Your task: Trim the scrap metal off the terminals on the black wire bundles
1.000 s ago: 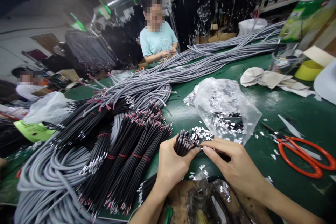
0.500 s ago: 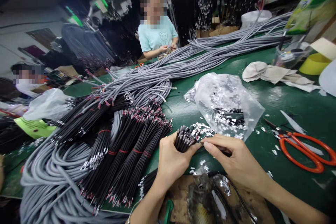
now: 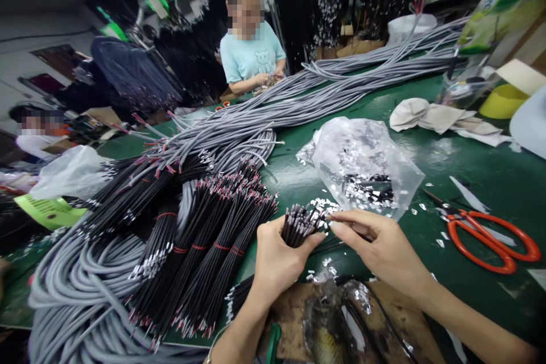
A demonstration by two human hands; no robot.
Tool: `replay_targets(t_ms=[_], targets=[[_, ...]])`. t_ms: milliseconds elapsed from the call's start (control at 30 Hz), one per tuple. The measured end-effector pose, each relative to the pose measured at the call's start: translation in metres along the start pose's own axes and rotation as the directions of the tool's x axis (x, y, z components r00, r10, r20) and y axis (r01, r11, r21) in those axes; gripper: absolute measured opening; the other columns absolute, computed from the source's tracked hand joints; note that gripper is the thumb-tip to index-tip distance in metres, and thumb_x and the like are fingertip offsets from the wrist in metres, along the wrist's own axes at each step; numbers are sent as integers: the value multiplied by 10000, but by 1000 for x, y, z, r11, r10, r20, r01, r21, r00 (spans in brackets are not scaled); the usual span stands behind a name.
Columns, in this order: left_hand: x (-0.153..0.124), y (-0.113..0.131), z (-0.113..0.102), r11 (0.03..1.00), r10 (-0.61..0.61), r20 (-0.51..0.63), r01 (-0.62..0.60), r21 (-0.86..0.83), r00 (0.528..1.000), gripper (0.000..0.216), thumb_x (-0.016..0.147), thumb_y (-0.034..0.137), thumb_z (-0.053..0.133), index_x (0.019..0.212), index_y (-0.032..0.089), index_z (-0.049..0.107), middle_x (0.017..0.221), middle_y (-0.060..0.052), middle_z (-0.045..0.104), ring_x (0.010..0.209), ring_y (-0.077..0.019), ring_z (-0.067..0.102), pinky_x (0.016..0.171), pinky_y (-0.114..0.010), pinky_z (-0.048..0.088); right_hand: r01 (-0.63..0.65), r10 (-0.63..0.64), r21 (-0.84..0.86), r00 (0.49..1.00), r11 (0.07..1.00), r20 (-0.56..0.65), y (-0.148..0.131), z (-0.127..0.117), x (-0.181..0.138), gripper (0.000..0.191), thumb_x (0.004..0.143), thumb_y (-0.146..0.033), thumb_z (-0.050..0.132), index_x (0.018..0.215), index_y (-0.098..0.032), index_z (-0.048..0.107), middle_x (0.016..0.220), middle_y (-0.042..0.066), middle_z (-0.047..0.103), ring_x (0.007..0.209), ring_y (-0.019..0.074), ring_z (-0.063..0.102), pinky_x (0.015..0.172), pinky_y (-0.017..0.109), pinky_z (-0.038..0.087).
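Head view: our left hand (image 3: 281, 261) grips the bundle of black wires (image 3: 295, 228); our right hand (image 3: 381, 244) is just beside.
The left wraps the bundle, its long axis tilted upright, ends on top. The right, nearly pinched, points toward these ends; whether it holds something, we cannot tell.

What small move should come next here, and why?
Probably the right hand should ease its fingertips toward the nearest end of the black wires: the left hand holds them bunched with the ends exposed, and the right fingertips sit just beside that bunch. Whether they pinch anything is too small to tell.
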State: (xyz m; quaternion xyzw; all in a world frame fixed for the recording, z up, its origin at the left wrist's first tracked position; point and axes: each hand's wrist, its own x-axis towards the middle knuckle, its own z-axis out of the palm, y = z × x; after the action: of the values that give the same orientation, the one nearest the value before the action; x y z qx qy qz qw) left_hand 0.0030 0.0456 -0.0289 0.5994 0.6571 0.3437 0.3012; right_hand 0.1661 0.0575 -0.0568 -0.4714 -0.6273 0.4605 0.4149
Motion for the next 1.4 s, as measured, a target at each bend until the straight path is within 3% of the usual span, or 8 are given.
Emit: replay_targets(t_ms=[233,467,667,767,933,1033,1200,1400], targets=[[-3,0,5,997,36,102,-30,-68,994,188,669,314,694,674,131,655,631,-5,615,560,-119,496,501,-208,390,-4,1,49,997,999,76,-2,1,2,195,800,-277,543,777,-161,698,712,24,676,648,154,593,574,250,445],[5,-2,1,958,-31,312,118,-262,950,175,624,217,729,574,111,599,555,-2,581,517,-106,489,482,-209,369,153,-177,-297,983,942,-55,-4,11,-1,233,785,-186,505,587,-160,625,480,-18,503,453,106,440,465,240,343],[8,7,-7,892,-42,524,268,-363,851,176,561,180,767,600,124,604,531,-12,621,517,-146,582,509,-231,433,92,-301,-596,917,798,-262,9,-20,23,252,814,-198,457,652,-175,649,626,76,642,576,186,577,549,286,395],[11,4,-9,887,-72,463,269,-375,884,151,624,206,731,631,117,610,531,-20,636,516,-138,591,541,-232,443,-13,-257,-674,919,739,-299,18,-40,30,280,828,-285,493,632,-162,651,615,104,641,589,219,590,557,310,388],[14,-3,-6,925,-41,430,197,-324,902,196,671,283,698,634,106,623,556,-30,649,527,-130,572,551,-232,439,201,-238,-308,967,930,-88,13,-22,19,221,850,-287,501,966,-185,659,914,58,678,723,170,610,638,272,447],[16,-8,-5,959,-27,388,134,-250,921,210,670,305,695,658,100,647,622,-29,659,578,-137,567,561,-230,427,232,-227,-226,973,946,49,5,-6,14,156,819,-257,545,836,-185,682,797,31,686,675,152,609,601,253,444],[23,-13,-12,959,-43,257,112,-260,965,222,678,323,686,694,108,636,672,-14,656,619,-128,574,599,-221,434,151,-88,-469,984,870,153,16,-6,19,206,739,-192,573,539,-187,622,493,-5,592,467,140,525,457,247,348],[23,-11,-14,974,-23,400,110,-196,916,212,739,310,606,691,107,639,616,-64,681,570,-151,614,575,-241,473,86,-97,-425,995,901,-5,19,-9,18,176,780,-239,528,737,-167,682,582,12,610,517,139,521,498,254,387]])
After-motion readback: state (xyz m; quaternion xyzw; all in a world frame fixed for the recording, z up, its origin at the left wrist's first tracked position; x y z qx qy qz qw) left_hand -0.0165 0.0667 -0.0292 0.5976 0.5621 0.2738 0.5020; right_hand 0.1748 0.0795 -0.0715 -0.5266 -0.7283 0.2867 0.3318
